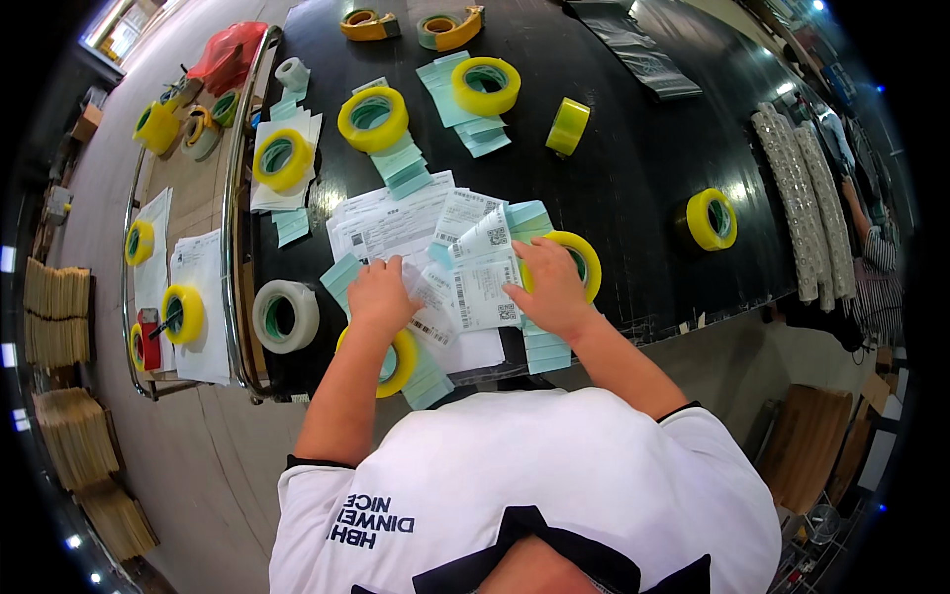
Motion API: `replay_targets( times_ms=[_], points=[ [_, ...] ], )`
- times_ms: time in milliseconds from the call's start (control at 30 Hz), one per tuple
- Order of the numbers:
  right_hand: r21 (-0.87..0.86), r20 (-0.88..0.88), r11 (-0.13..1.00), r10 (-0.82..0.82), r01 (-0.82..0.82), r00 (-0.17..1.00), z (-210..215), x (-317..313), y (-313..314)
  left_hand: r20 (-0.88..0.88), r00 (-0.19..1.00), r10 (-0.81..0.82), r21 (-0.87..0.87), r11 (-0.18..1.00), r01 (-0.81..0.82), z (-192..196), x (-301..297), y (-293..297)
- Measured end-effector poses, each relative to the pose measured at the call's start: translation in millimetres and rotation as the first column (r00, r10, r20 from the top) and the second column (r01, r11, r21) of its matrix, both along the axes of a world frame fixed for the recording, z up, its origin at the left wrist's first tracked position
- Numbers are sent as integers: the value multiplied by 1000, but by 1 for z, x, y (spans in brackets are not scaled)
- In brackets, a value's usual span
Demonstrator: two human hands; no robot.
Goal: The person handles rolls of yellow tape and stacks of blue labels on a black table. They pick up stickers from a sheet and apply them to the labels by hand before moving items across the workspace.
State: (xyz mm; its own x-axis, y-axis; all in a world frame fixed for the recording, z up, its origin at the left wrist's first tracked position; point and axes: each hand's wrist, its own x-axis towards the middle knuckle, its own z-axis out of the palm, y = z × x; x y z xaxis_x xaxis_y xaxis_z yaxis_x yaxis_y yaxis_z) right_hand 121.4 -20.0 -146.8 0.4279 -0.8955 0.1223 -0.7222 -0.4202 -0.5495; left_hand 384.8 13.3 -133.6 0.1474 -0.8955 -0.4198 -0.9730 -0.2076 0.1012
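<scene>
"What was nearest?"
"A white shirt (534, 445) with dark lettering. Then, on the near side of the paper stack (381, 233), a yellow tape roll (406, 366), partly hidden by the left forearm."
"And the hands?"
"The left hand (384, 297) was half curled over the stack's near edge; I couldn't tell whether it pinched anything. The right hand (556, 287), right of the stack, had thumb and fingertips parted beside the printed labels (485, 287); its grip was unclear too."
"Where were those labels?"
"Overlapping the stack's right side: bars, square codes, mostly tiny print."
"Farther off?"
"Beyond the stack, tape dispensers (381, 27); far right of it, a person (879, 252), hard to make out."
</scene>
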Motion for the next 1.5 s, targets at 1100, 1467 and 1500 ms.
replay_targets(
  times_ms=[1100, 1467, 1500],
  points=[
    [806, 495, 495, -260, -326, 829, 23, 19, -126, -218, 943, -253, -299, 937, 182, -31, -16, 22],
    [805, 589, 241, -438, -543, 679, 17, -24, -128, -538, 819, -201, -640, 730, -241, -8, -13, -16],
    [786, 615, 247, -411, -567, 674, 22, -19, -122, -463, 844, -271, -689, 709, -151, -4, -19, -22]
  ],
)
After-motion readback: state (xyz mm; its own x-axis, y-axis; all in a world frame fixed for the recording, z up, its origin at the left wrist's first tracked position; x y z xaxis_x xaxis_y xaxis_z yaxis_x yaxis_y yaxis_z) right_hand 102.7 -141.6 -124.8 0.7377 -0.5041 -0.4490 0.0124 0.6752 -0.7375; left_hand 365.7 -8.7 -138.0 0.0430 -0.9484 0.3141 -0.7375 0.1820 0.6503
